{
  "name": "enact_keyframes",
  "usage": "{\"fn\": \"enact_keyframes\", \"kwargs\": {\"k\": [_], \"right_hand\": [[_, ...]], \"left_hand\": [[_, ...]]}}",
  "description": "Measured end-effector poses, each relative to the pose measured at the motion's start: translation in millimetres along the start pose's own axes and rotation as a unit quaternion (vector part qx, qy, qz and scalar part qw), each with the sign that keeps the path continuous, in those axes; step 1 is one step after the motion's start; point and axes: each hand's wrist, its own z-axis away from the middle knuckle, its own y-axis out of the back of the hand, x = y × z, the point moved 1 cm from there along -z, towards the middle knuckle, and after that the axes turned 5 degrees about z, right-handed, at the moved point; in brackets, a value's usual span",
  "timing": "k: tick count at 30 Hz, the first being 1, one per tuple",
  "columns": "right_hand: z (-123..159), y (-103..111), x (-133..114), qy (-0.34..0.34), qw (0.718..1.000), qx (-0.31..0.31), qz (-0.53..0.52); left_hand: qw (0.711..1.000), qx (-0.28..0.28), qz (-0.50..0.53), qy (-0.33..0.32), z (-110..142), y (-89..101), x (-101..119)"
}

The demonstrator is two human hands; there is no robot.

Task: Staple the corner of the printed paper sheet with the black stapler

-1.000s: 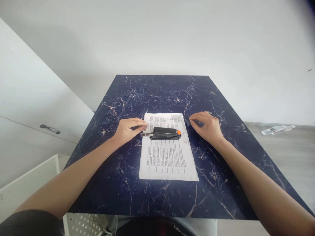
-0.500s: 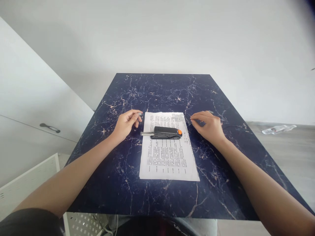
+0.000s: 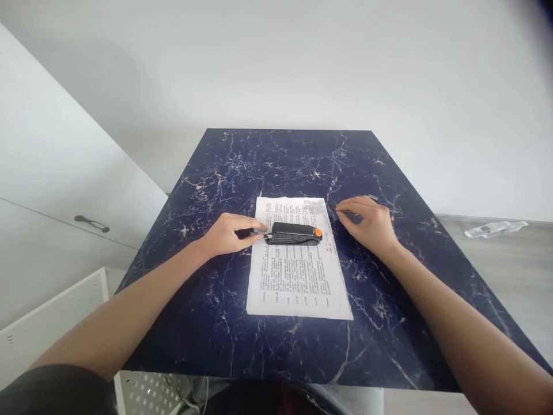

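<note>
A black stapler [image 3: 296, 233] with an orange end lies across printed paper sheets [image 3: 298, 300], its metal staple tray sticking out to the left. My left hand [image 3: 231, 233] is at that tray, thumb and forefinger closed around its end. The small grey strip of staples that hand pinches is mostly hidden by the fingers. To the right of the sheets, my right hand [image 3: 367, 219] rests on the table with its fingertips drawn together and nothing visible in them. A small grey piece [image 3: 372, 197] shows just behind its knuckles.
The dark blue marbled table [image 3: 285, 161] stands against a white wall. On the floor at right lies a clear plastic package [image 3: 495, 229]. A white cabinet with a dark handle [image 3: 91, 223] is at left, above a white perforated panel [image 3: 56, 308].
My left hand has moved right and slightly down, from beside the sheets to the stapler's tray, carrying the grey strip. My right hand stays in place.
</note>
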Motion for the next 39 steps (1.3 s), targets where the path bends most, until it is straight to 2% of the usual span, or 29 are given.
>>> {"fn": "enact_keyframes", "kwargs": {"k": [3, 7, 17, 25, 32, 36, 39], "right_hand": [[1, -1, 1, -0.004, 1.000, -0.003, -0.001], [1, -1, 1, -0.011, 1.000, -0.008, -0.005], [1, -1, 0, -0.022, 1.000, -0.018, -0.006], [1, 0, 0, -0.016, 1.000, -0.013, -0.007], [2, -1, 1, -0.021, 1.000, -0.013, -0.004], [0, 1, -3, -0.029, 1.000, -0.011, -0.007], [-2, 5, -10, -0.024, 0.999, -0.026, -0.036]], "left_hand": [[0.999, -0.030, 0.004, -0.014, 1, -0.8, -2], [0.998, -0.060, 0.001, 0.007, 4, -2.0, -4], [0.995, -0.081, 0.006, 0.054, 4, -1.5, -5], [0.995, -0.093, 0.027, 0.038, 2, 3.4, -5], [0.989, -0.119, 0.070, 0.051, -1, 13.2, -4], [0.977, -0.152, 0.109, 0.103, -3, 22.1, -4], [0.971, -0.152, 0.119, 0.139, -3, 24.1, -5]]}}
